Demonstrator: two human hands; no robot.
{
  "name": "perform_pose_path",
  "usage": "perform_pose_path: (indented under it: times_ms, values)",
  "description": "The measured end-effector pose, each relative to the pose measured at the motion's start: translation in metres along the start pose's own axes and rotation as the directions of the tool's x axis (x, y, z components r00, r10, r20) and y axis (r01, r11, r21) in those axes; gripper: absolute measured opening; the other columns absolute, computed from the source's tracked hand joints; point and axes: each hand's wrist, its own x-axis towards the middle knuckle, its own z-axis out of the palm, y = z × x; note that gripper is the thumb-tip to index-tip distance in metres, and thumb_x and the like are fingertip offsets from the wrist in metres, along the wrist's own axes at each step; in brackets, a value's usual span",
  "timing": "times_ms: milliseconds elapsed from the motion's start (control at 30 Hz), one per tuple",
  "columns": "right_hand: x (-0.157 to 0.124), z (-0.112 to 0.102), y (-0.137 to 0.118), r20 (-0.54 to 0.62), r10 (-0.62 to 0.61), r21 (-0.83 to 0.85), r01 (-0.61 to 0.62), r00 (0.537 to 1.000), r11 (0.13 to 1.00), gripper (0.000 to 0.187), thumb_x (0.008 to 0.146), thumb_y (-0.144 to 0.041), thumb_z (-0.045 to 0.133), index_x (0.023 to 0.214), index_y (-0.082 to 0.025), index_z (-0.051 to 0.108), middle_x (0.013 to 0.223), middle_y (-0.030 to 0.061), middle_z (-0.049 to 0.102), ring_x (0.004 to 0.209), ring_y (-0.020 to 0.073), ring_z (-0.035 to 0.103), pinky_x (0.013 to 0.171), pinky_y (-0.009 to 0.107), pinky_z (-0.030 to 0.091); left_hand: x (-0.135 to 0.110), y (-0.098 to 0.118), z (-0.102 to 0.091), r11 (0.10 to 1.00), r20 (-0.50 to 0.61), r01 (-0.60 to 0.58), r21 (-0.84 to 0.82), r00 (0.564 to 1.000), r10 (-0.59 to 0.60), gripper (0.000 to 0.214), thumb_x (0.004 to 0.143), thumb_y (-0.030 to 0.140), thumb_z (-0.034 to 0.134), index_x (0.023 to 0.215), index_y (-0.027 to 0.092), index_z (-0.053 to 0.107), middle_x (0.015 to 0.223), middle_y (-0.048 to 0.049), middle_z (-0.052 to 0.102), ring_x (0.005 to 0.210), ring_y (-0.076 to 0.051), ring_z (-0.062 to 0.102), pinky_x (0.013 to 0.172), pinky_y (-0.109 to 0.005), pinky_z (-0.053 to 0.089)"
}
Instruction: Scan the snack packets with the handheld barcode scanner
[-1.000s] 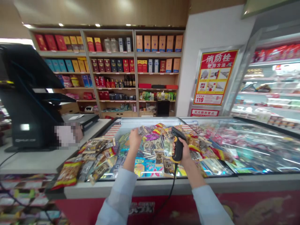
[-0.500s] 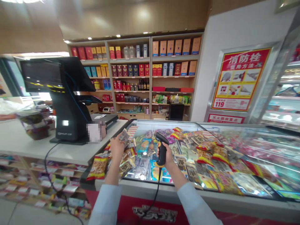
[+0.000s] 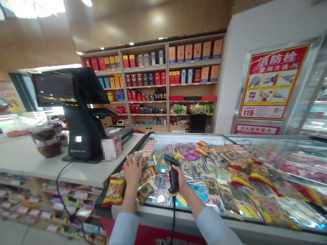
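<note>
In the head view my right hand [image 3: 180, 180] is wrapped round the grip of a black and yellow barcode scanner [image 3: 173, 175], its cord running down from the handle. My left hand [image 3: 133, 170] rests palm down, fingers spread, on a pile of snack packets at the left end of the glass-topped freezer. Close by lie a red and yellow snack bag [image 3: 113, 190] and a brown and clear snack packet [image 3: 146, 192]. What lies beneath the left palm is hidden.
Several more snack bags [image 3: 238, 176] cover the right part of the freezer glass. To the left, a counter [image 3: 87, 172] bears a black register terminal [image 3: 84, 136] and stacked tubs [image 3: 47, 141]. Another person's hand [image 3: 17, 133] shows at the far left. Shelves [image 3: 167, 88] of boxes stand behind.
My left hand has lowered the small snack packet it held onto the left pile and spread its fingers. My right hand still grips the scanner. The view has shifted slightly.
</note>
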Motion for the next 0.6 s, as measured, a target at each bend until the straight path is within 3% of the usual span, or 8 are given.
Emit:
perform_pose_path:
  times_ms: [100, 300, 467, 600]
  values:
    - [0.0, 0.001, 0.0, -0.019, 0.013, 0.007, -0.013, 1.0, 1.0, 0.03, 0.07, -0.044, 0.058, 0.064, -0.014, 0.058, 0.049, -0.0003, 0.055, 0.036, 0.0088, 0.046, 0.037, 0.02, 0.039, 0.001, 0.003, 0.005, 1.0, 0.019, -0.011, 0.019, 1.0, 0.01, 0.047, 0.088, 0.044, 0.038, 0.125, 0.021, 0.053, 0.129, -0.018, 0.05, 0.119, -0.033, 0.044, 0.094, -0.051, 0.036]
    - [0.001, -0.002, 0.002, -0.091, 0.086, 0.032, -0.084, 0.992, 0.996, 0.032, 0.073, -0.044, 0.053, 0.059, -0.016, 0.054, 0.047, 0.0002, 0.054, 0.036, 0.0091, 0.046, 0.036, 0.02, 0.037, -0.007, 0.002, 0.002, 0.983, -0.17, -0.074, -0.166, 0.984, 0.045, 0.058, 0.087, 0.041, 0.039, 0.141, 0.021, 0.028, 0.137, -0.0132, 0.043, 0.126, -0.028, 0.037, 0.105, -0.048, 0.025]
    - [0.004, -0.004, 0.004, -0.094, 0.09, 0.05, -0.086, 0.991, 0.995, 0.033, 0.075, -0.044, 0.05, 0.06, -0.015, 0.054, 0.048, 0.0008, 0.055, 0.036, 0.0095, 0.047, 0.037, 0.02, 0.037, -0.008, -0.001, 0.003, 0.978, -0.125, -0.046, -0.202, 0.992, 0.021, 0.059, 0.086, 0.041, 0.04, 0.14, 0.02, 0.028, 0.134, -0.014, 0.045, 0.122, -0.028, 0.042, 0.101, -0.043, 0.031]
    - [0.009, -0.006, 0.005, -0.074, 0.126, 0.058, -0.122, 0.989, 0.991, 0.034, 0.078, -0.044, 0.048, 0.061, -0.015, 0.055, 0.047, 0.0009, 0.055, 0.036, 0.0098, 0.046, 0.037, 0.02, 0.036, -0.009, 0.002, 0.002, 0.983, -0.156, -0.027, -0.184, 0.988, -0.002, 0.061, 0.084, 0.043, 0.042, 0.14, 0.023, 0.028, 0.137, -0.0132, 0.041, 0.124, -0.03, 0.04, 0.103, -0.048, 0.026]
